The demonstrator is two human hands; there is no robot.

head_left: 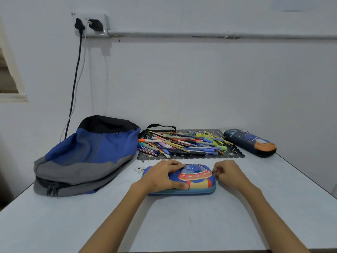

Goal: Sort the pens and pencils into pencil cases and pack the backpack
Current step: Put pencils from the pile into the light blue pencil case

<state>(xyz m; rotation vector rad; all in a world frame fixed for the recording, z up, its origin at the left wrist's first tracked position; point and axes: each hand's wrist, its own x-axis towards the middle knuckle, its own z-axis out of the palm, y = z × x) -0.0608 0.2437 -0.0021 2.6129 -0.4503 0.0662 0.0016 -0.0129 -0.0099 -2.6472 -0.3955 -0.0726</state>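
A blue pencil case with a UFO picture (196, 177) lies flat on the white table in front of me. My left hand (162, 175) lies over its left half, fingers spread on the lid and thumb along the near edge. My right hand (228, 172) is at the case's right end, fingers pinched together at the zipper. Behind the case, a heap of pens and pencils (182, 143) lies on a black lace mat (235, 155). A dark blue pencil case (249, 142) rests at the back right. A blue and grey backpack (85, 154) lies on the left.
The table (182, 216) ends at a white wall behind the mat. Cables (74, 88) hang from a wall socket behind the backpack. A small keychain charm (139, 169) lies just left of the UFO case. A black strap (160, 127) loops behind the pile.
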